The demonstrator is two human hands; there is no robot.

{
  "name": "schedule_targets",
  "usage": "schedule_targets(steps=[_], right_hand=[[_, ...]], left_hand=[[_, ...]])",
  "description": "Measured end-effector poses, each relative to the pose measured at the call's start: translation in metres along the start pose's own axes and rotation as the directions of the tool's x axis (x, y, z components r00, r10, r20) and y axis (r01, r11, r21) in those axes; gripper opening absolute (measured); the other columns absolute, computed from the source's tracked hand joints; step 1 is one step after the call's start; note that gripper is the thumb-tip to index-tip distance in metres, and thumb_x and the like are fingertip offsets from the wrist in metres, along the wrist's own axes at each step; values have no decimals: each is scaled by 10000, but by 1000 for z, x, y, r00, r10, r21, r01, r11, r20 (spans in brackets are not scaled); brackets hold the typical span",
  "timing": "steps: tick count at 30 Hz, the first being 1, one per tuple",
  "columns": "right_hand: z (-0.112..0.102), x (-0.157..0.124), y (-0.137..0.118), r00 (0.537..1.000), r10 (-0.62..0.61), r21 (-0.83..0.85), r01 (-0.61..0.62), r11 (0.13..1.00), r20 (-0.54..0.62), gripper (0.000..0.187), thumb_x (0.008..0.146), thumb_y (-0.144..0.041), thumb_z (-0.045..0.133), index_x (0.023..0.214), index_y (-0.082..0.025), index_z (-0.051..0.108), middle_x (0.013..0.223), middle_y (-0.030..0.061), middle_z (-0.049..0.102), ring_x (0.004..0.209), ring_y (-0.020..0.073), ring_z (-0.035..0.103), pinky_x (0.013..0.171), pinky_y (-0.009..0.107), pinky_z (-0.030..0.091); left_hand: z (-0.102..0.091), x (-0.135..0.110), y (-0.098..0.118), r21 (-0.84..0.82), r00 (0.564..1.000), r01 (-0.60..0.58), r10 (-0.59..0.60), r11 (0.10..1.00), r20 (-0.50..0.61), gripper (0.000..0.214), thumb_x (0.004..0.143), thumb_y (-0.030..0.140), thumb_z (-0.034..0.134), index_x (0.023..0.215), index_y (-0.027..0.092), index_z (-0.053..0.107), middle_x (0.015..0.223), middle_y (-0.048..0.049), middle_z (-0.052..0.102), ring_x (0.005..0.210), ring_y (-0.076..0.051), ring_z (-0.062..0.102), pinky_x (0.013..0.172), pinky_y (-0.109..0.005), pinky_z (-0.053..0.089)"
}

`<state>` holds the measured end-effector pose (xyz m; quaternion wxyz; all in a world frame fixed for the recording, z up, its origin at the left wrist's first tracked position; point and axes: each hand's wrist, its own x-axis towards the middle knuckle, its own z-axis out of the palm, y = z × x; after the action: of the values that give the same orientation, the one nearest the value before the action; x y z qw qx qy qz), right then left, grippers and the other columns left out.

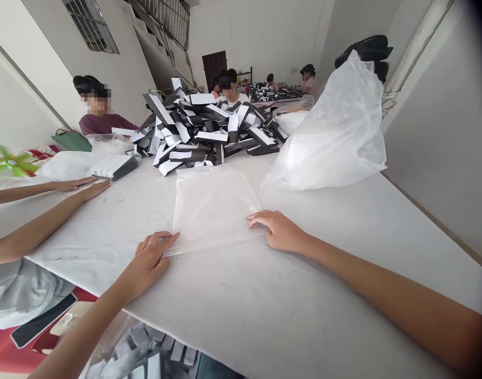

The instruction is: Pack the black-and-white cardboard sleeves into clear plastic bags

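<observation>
Both hands, left (151, 263) and right (280, 231), rest open, fingertips on a clear plastic bag (213, 210) on the white table (343, 252). Dragging fingers could wrinkle or tear it.

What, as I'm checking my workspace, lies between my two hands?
The head view shows a flat clear plastic bag there, touching your left hand and right hand.

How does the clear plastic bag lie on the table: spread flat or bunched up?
Spread flat: the bag lies smooth on the table, left hand and right hand at its near corners.
</observation>
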<state>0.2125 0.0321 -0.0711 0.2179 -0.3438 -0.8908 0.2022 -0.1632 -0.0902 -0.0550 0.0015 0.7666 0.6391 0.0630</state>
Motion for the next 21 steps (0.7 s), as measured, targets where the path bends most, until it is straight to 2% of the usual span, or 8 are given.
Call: schedule_targets(steps=[3, 6, 9, 12, 14, 16, 18, 21], right_hand=[[-9, -5, -1, 993, -19, 23, 17, 1000, 119, 697, 633, 43, 455, 1210, -317, 611, 1458, -20, 483, 1366, 261, 411, 1098, 512, 322], [-19, -10, -4, 957, -31, 64, 13, 998, 289, 825, 651, 10, 492, 1400, -336, 485, 1558, -30, 314, 1455, 258, 240, 1173, 494, 213], [-23, -13, -8, 921, -23, 115, -23, 993, 388, 771, 736, -82, 531, 1451, -348, 420, 1596, -55, 181, 1484, 247, 108, 1207, 482, 90], [-18, -12, -11, 955, 3, 203, -66, 977, 297, 455, 925, -259, 418, 1352, -338, 553, 1562, -62, 302, 1474, 229, 175, 1208, 470, 93], [-13, -9, -10, 984, 67, 258, -108, 960, 166, 414, 982, -355, 322, 1216, -298, 659, 1454, -27, 491, 1405, 231, 352, 1171, 452, 238], [-9, -7, -7, 990, 126, 279, -137, 951, 55, 394, 975, -395, 350, 1088, -270, 707, 1315, 7, 614, 1276, 236, 505, 1076, 429, 380], [-9, -5, -2, 989, 145, 292, -143, 946, 16, 305, 935, -389, 445, 1013, -269, 714, 1243, 15, 649, 1200, 235, 553, 1019, 412, 425], [-12, -4, 6, 992, 103, 318, -119, 941, 66, 243, 864, -372, 561, 1045, -290, 699, 1272, 10, 621, 1236, 237, 512, 1039, 410, 400]], left_hand=[[2, -3, -8, 40, 999, -32, 31, 999, 25, 600, 911, 315, 350, 1507, 353, 288, 1503, -45, 358, 1346, -318, 329, 1091, -522, 275], [3, -5, -17, 53, 997, -60, 57, 997, 54, 615, 932, 338, 318, 1536, 335, 203, 1569, -31, 280, 1417, -322, 245, 1124, -540, 223], [2, -6, -27, 18, 991, -93, 91, 996, 97, 610, 951, 401, 293, 1544, 332, 166, 1606, 1, 199, 1453, -338, 185, 1150, -548, 189], [-8, -3, -36, -96, 983, -51, 67, 994, 172, 572, 957, 488, 281, 1519, 390, 233, 1605, 51, 188, 1457, -352, 193, 1150, -542, 224], [-22, 4, -41, -189, 967, 35, 15, 981, 255, 529, 952, 545, 280, 1469, 446, 336, 1595, 89, 205, 1440, -352, 253, 1115, -517, 320], [-36, 14, -41, -237, 956, 113, -40, 965, 292, 511, 943, 595, 289, 1413, 455, 435, 1582, 97, 247, 1416, -341, 316, 1087, -487, 380], [-48, 24, -34, -241, 968, 158, -102, 958, 228, 531, 936, 633, 291, 1381, 424, 490, 1555, 80, 324, 1400, -314, 354, 1110, -469, 361], [-49, 36, -7, -223, 982, 171, -147, 960, 120, 575, 938, 651, 275, 1420, 384, 440, 1527, 60, 381, 1388, -273, 376, 1147, -458, 316]])
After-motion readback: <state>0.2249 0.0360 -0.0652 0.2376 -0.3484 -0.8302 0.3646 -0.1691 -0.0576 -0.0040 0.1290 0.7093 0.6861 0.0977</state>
